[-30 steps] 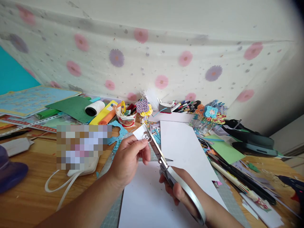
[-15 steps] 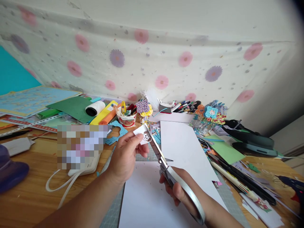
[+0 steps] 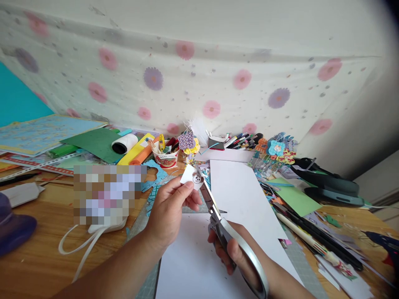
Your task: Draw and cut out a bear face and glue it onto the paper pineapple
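Between the thumb and fingers of my left hand [image 3: 170,207] is a small white piece of paper [image 3: 188,176] printed with a round, dark-spotted picture, perhaps an animal face. My right hand [image 3: 233,247] grips a pair of scissors [image 3: 213,209] by its grey handles. The blades are parted and point up and left, with the upper blade's tip at the right edge of the printed picture. Both hands are above a white sheet of paper [image 3: 190,257], which lies on a grey-green cutting mat [image 3: 304,265].
Another white sheet [image 3: 235,187] lies farther back. Behind it stand a paper cup of craft supplies [image 3: 166,160] and a heap of pens [image 3: 243,141]. Green paper [image 3: 294,197] and several tools crowd the right; a white cable [image 3: 89,249] and a purple object [image 3: 15,226] are at left.
My left hand and the paper piece have shifted slightly right and turned a little. The scissors' upper blade now meets the picture's right edge; my right hand has hardly moved.
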### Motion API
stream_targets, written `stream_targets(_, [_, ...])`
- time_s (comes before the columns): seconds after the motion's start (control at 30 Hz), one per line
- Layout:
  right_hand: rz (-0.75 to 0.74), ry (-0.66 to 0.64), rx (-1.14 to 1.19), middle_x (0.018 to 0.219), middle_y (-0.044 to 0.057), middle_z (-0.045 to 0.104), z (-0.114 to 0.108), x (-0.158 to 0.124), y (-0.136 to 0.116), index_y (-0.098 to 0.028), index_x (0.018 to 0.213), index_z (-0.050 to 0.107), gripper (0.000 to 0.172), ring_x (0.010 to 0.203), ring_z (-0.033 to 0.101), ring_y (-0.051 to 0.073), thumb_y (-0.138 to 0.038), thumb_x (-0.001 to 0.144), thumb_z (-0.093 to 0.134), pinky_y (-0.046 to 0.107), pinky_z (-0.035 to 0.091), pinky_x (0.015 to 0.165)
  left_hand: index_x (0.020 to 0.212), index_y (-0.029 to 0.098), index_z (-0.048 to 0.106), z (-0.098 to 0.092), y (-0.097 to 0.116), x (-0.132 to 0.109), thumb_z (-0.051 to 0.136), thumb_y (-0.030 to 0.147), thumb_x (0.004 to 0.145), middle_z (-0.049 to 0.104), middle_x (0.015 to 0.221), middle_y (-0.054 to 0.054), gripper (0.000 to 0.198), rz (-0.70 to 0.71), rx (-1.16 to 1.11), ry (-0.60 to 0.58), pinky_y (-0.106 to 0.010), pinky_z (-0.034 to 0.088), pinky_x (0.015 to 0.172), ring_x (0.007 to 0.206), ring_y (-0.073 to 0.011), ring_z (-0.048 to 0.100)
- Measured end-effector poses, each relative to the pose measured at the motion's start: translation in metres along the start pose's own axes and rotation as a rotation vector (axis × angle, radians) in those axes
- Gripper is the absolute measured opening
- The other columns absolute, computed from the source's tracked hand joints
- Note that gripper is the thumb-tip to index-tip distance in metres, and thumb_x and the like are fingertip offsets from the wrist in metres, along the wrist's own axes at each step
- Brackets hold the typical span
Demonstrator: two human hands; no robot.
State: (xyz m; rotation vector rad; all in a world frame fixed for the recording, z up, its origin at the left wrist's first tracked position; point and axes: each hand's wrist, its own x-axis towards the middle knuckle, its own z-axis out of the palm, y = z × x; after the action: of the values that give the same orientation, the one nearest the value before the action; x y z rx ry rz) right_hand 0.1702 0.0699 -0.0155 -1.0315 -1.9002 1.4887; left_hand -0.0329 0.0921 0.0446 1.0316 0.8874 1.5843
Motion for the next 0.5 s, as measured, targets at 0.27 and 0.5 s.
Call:
stream_targets(0.27, [0.012,0.003,0.014,0.069,0.001,0.051,0.001,0.0,0.0,-0.014,0.11,0.055,0.082,0.053,0.047,0.013,-0.087,0.077,0.035,0.027,0.046,0.051,0.069,0.018,0.064,0.001,-0.002,0.0,0.066,0.033,0.083,0.064,0.061,0.001,0.021,0.0,-0.001,0.023,-0.022,0.049,0.052,0.055,-0.0123,0.058])
stream_targets(0.5, [-0.05,-0.01,0.016,0.064,-0.002,0.046,0.003,0.006,-0.013,-0.014,0.096,0.057,0.079,0.047,0.042,0.01,-0.087,0.078,0.034,0.023,0.04,0.044,0.07,0.017,0.063,0.0,-0.001,0.002,0.066,0.033,0.082,0.067,0.064,-0.001,0.02,0.015,0.009,0.061,-0.022,0.048,0.053,0.056,-0.0124,0.059])
